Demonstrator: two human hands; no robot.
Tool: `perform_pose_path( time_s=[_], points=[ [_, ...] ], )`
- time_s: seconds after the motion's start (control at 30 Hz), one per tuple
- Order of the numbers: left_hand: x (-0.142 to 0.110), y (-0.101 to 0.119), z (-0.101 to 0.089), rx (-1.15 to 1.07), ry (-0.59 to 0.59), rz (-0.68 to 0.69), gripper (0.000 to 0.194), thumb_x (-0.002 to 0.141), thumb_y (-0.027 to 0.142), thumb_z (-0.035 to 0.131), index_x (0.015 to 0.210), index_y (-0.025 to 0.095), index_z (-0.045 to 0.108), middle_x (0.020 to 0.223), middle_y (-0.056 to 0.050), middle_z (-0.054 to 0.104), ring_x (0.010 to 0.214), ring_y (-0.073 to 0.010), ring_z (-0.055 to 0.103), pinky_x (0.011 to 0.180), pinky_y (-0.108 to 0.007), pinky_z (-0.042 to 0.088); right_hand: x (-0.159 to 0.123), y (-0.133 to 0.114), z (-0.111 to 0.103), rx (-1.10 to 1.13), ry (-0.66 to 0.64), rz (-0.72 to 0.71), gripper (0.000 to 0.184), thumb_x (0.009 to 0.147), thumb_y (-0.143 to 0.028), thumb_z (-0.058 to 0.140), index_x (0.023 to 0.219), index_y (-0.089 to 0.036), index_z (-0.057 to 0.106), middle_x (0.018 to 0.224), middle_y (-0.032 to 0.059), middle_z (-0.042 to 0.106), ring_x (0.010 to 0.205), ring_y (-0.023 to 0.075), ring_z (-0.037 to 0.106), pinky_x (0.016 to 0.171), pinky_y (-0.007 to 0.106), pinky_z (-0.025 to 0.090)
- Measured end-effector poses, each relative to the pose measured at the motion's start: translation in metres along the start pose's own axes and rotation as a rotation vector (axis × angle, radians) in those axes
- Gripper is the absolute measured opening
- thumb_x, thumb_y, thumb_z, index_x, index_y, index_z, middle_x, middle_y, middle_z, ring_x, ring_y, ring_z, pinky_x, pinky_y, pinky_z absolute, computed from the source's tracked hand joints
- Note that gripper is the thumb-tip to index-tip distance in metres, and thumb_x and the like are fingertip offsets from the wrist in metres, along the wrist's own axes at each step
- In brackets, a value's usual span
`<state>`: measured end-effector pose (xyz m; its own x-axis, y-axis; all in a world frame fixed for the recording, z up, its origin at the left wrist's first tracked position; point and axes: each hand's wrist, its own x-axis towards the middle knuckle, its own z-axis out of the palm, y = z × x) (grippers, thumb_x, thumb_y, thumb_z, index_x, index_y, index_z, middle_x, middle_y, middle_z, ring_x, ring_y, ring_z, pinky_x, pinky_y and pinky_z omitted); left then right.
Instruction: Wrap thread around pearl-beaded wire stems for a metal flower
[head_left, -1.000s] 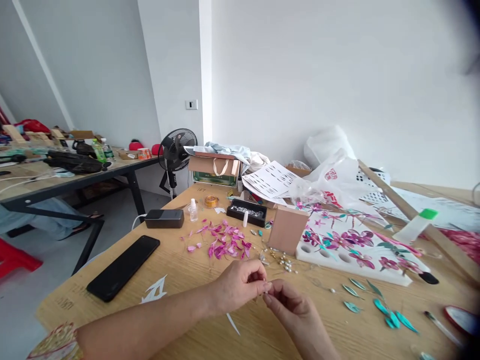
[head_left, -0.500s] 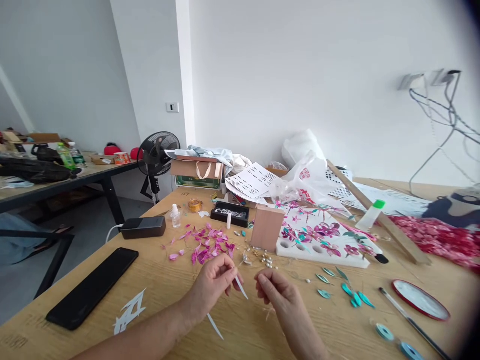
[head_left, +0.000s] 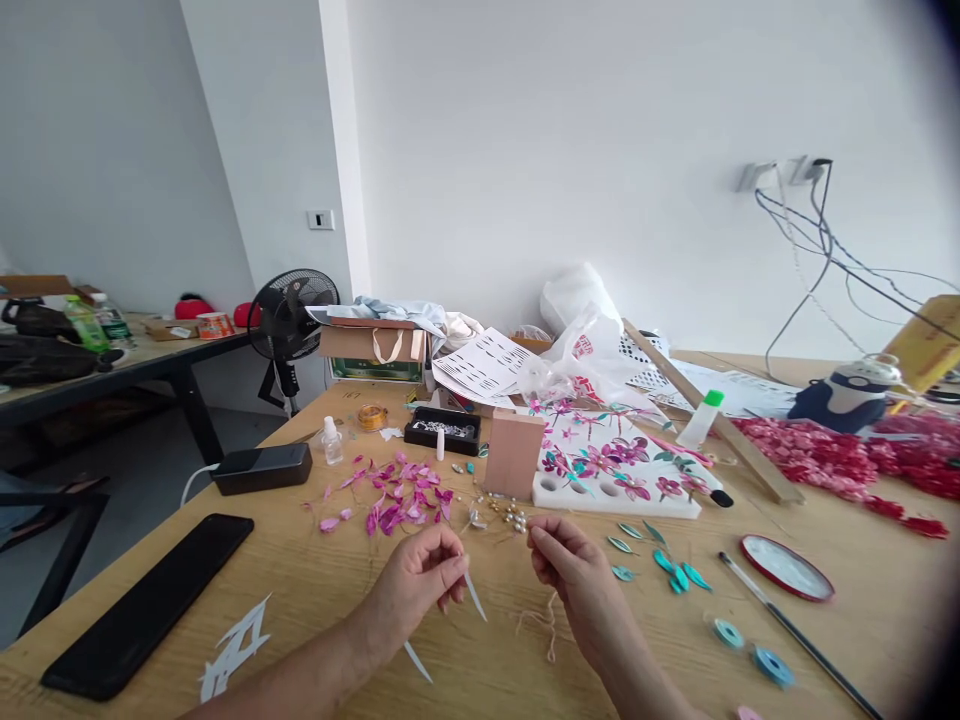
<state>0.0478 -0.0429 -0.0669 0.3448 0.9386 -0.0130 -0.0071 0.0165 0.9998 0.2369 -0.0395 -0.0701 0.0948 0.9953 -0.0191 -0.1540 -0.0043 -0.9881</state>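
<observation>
Fingers of the left hand pinch a thin white sliver, its long axis pointing toward five o'clock. At three o'clock, slightly apart, the right hand is closed on something too fine to make out, pale thread lying beneath. Pearl beads sit at twelve o'clock, pink petals at eleven. A second ago both hands met fingertip to fingertip; now they are parted.

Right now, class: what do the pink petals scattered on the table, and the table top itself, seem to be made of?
Scattered pink petals: probably thin fabric or paper with a slight sheen; they lie curled, light and flimsy. Pale wooden table top: looks like plywood or laminate, matte, with faint grain lines and a printed stamp near its edge.
</observation>
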Motion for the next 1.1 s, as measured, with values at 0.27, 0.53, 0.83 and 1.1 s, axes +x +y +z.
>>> perform_pose_path(
  time_s=[0.27,0.53,0.83,1.1],
  points=[
    [0.004,-0.005,-0.002,0.044,0.017,0.112,0.031,0.071,0.044,0.057,0.066,0.015,0.048,0.052,0.004,0.046,0.046,-0.0061,0.041,0.046,-0.019,0.033,-0.026,-0.003,0.036,-0.166,-0.41,-0.036,0.021,0.066,-0.037,0.064,0.065,-0.016,0.063,0.056,-0.0013,0.058,0.054,0.0108,0.049,0.053,0.022,0.036],
    [0.001,-0.004,-0.003,0.025,0.011,0.087,0.029,0.073,0.043,0.056,0.069,0.016,0.048,0.054,0.004,0.047,0.048,-0.0071,0.044,0.048,-0.019,0.035,-0.022,0.015,0.038,-0.238,-0.349,-0.055,0.027,0.069,-0.042,0.059,0.059,-0.017,0.058,0.048,-0.0027,0.053,0.046,0.0091,0.046,0.048,0.021,0.035],
    [0.001,-0.001,-0.004,-0.019,0.045,0.098,0.029,0.074,0.042,0.055,0.068,0.015,0.049,0.054,0.003,0.049,0.05,-0.0072,0.044,0.049,-0.019,0.036,-0.014,0.006,0.02,0.04,-0.078,-0.006,0.024,0.065,-0.038,0.067,0.059,-0.015,0.061,0.049,-0.002,0.055,0.046,0.0092,0.048,0.045,0.02,0.036],
    [0.0,-0.005,-0.002,-0.058,-0.003,0.039,0.033,0.071,0.046,0.057,0.066,0.015,0.047,0.052,0.003,0.049,0.048,-0.007,0.043,0.047,-0.019,0.036,0.032,-0.002,-0.044,0.296,0.36,0.117,0.032,0.051,-0.011,0.07,0.078,-0.021,0.056,0.073,-0.0003,0.06,0.055,0.0095,0.056,0.043,0.018,0.046]
  ],
)
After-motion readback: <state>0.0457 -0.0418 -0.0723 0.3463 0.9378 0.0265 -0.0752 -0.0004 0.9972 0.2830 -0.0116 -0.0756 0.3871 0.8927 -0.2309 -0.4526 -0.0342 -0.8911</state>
